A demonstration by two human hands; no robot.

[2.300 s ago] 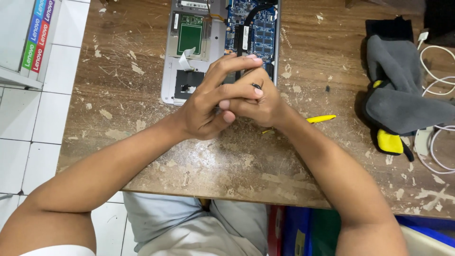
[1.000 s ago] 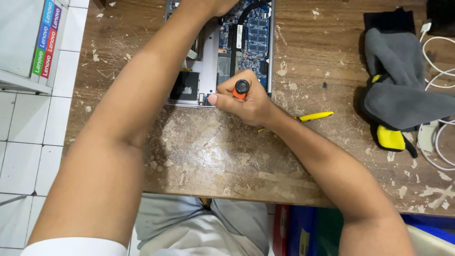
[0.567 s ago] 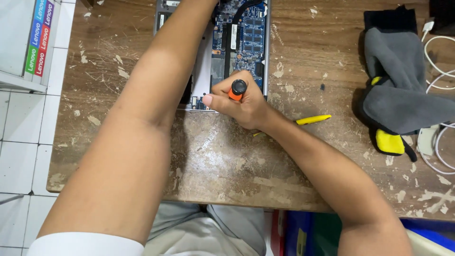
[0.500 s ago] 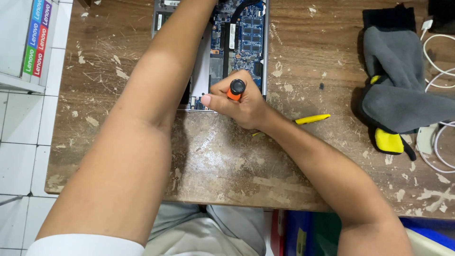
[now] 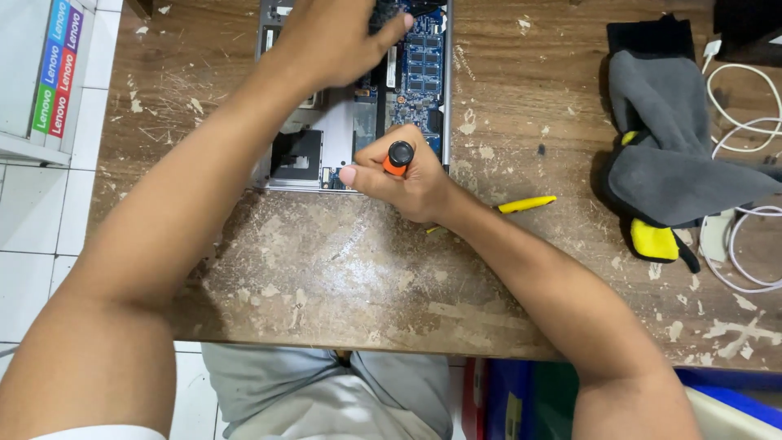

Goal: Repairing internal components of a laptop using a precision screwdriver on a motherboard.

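Observation:
An opened laptop lies bottom-up on the worn wooden table, its blue circuit board exposed. My right hand is shut on an orange-and-black screwdriver, held upright at the laptop's near edge. My left hand reaches across and rests flat on the laptop's far part, fingers spread, holding nothing. Its forearm hides part of the laptop's left side.
A yellow tool lies on the table just right of my right wrist. Grey and yellow gloves sit at the right, with white cables beyond them. A grey box with coloured stickers stands at the left.
Both hands were clasped together over the laptop's edge. My left hand has since reached forward onto the laptop, and my right hand now holds the screwdriver upright.

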